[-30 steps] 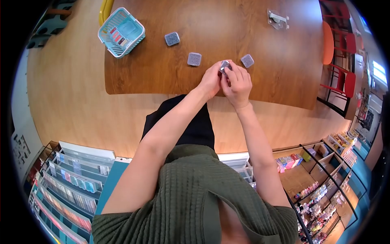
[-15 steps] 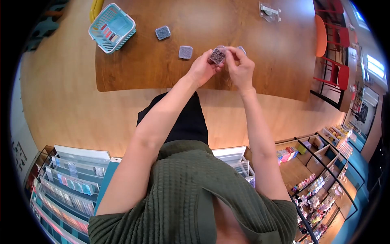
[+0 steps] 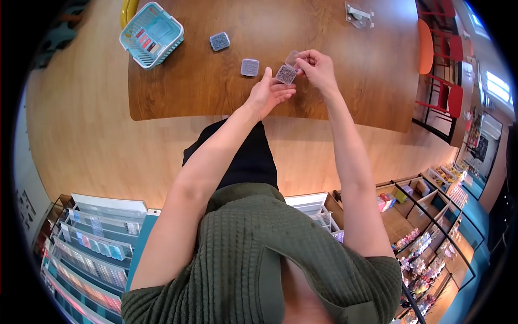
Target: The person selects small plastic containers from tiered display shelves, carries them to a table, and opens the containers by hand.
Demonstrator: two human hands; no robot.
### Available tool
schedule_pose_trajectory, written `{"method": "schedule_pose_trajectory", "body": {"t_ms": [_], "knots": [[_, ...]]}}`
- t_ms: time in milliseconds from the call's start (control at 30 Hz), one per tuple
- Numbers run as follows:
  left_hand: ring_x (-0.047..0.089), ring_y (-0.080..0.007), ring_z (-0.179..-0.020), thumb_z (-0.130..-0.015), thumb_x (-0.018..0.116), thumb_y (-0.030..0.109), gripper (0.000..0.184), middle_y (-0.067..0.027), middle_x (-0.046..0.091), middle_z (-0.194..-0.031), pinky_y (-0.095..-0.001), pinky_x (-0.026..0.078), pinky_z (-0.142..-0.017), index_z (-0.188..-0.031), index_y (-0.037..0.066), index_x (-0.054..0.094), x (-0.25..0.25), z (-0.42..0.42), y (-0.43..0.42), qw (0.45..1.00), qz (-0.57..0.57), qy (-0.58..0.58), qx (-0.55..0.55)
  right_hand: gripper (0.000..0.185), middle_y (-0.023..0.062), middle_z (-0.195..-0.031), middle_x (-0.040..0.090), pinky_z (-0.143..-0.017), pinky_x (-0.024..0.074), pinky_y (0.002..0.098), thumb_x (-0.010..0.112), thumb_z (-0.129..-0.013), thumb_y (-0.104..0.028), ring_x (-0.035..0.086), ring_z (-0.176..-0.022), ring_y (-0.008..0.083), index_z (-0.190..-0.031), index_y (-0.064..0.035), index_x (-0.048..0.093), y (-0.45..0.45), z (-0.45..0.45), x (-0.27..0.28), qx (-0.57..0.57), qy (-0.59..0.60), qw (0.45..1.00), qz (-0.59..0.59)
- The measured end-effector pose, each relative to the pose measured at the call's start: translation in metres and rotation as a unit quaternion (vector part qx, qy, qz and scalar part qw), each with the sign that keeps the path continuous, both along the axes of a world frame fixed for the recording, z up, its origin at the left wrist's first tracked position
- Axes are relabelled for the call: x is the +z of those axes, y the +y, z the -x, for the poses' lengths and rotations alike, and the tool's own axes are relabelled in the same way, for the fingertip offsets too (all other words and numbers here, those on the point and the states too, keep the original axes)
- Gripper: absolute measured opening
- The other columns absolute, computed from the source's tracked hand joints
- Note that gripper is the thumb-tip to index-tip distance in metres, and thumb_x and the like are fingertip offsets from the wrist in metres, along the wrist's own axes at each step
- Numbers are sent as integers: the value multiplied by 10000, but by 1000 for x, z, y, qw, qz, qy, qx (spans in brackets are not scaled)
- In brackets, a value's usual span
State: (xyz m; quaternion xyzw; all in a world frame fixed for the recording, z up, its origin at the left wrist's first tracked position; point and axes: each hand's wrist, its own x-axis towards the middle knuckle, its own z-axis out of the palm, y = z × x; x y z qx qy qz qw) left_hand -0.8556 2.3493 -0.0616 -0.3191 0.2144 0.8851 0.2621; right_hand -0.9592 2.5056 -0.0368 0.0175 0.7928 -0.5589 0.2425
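Note:
A small clear plastic box point(image 3: 285, 75) filled with tiny dark grains is tilted up in front of me, its see-through lid point(image 3: 292, 58) swung open on the far side. My right hand point(image 3: 317, 69) pinches the box near the edge where lid and base meet. My left hand point(image 3: 266, 96) lies just to the left and below, open with fingers stretched out, close to the box; whether it touches is unclear. Two similar boxes lie on the table: one with greyish-purple contents point(image 3: 250, 67), the other with blue-grey contents point(image 3: 219, 41).
A light-blue plastic basket point(image 3: 175, 40) with small red and white items inside stands at the table's left edge. Farther right on the wooden table point(image 3: 372, 75) lies a metal and clear lever device point(image 3: 359, 15). Red chairs point(image 3: 448, 97) stand to the right; stocked shelves are behind me.
The left hand has loosened from the box and spread its fingers. The lid now stands wide open, and the right hand keeps its pinch.

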Motion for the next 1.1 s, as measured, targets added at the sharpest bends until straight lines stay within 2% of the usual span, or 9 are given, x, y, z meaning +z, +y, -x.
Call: {"method": "schedule_pose_trajectory", "body": {"t_ms": [200, 233, 333, 433, 533, 633, 800, 933, 1100], "knots": [[620, -296, -1139, -1060, 279, 504, 683, -252, 607, -1238, -373, 508, -968, -1302, -105, 471, 6, -33, -15, 996, 56, -22, -70, 105, 64, -805, 698, -579, 519, 232, 656, -907, -68, 640, -658, 100, -989, -2, 661, -4, 10, -22, 26, 46, 998, -33], [643, -323, -1083, -1056, 300, 507, 694, -280, 612, -1204, -380, 527, -921, -1295, -125, 462, 4, -39, -16, 996, 63, -20, -62, 109, 73, -818, 703, -594, 530, 246, 665, -892, -63, 652, -680, 112, -984, -5, 662, -4, 10, -23, 28, 47, 998, -41], [633, -278, -1088, -1069, 286, 466, 636, -236, 626, -1199, -369, 509, -961, -1287, -96, 488, 7, -54, -29, 996, 63, -17, -67, 231, 90, -932, 700, -643, 549, 316, 712, -839, -118, 680, -752, 192, -1055, -53, 656, -4, 5, -28, 52, 192, 964, -178], [635, -271, -1071, -1070, 293, 453, 615, -224, 632, -1185, -369, 508, -959, -1291, -86, 490, 6, -62, -39, 996, 66, -8, -58, 393, 97, -1033, 667, -682, 551, 382, 755, -771, -173, 681, -821, 275, -1136, -100, 628, -31, -17, 12, 82, 422, 859, -279], [635, -272, -1075, -1068, 294, 458, 605, -210, 634, -1175, -369, 508, -955, -1272, -73, 500, 10, -62, -42, 996, 82, -3, -39, 461, 103, -1092, 659, -725, 548, 377, 774, -764, -182, 671, -910, 293, -1183, -86, 608, -74, -43, 27, 201, 357, 883, -228], [625, -258, -1077, -1063, 300, 478, 597, -187, 621, -1175, -374, 504, -955, -1239, -51, 515, 15, -55, -42, 997, 78, -23, -3, 466, 100, -1102, 653, -702, 542, 397, 773, -767, -188, 672, -851, 318, -1192, -104, 603, -99, -48, 0, 271, 346, 859, -261], [575, -227, -1116, -1058, 336, 481, 525, -122, 589, -1203, -382, 473, -990, -1222, 24, 536, 18, -39, -53, 993, 27, -38, 109, 450, 87, -1020, 669, -676, 533, 366, 777, -746, -170, 662, -773, 252, -1163, -105, 620, -97, -60, 27, 199, 326, 909, -168], [558, -203, -1123, -1067, 368, 418, 429, -83, 588, -1201, -372, 461, -993, -1238, 65, 543, 8, -25, -52, 990, 5, 36, 138, 412, 63, -1002, 680, -698, 520, 353, 765, -733, -146, 630, -775, 242, -1123, -93, 642, -85, -72, 40, 210, 410, 871, -170], [576, -171, -1067, -1064, 425, 337, 352, -65, 609, -1155, -360, 496, -906, -1210, 52, 570, 11, -21, -39, 991, 56, 15, 120, 405, 75, -1050, 661, -728, 513, 361, 722, -756, -179, 606, -819, 258, -1124, -37, 625, -73, -85, 29, 206, 476, 826, -222]]}}
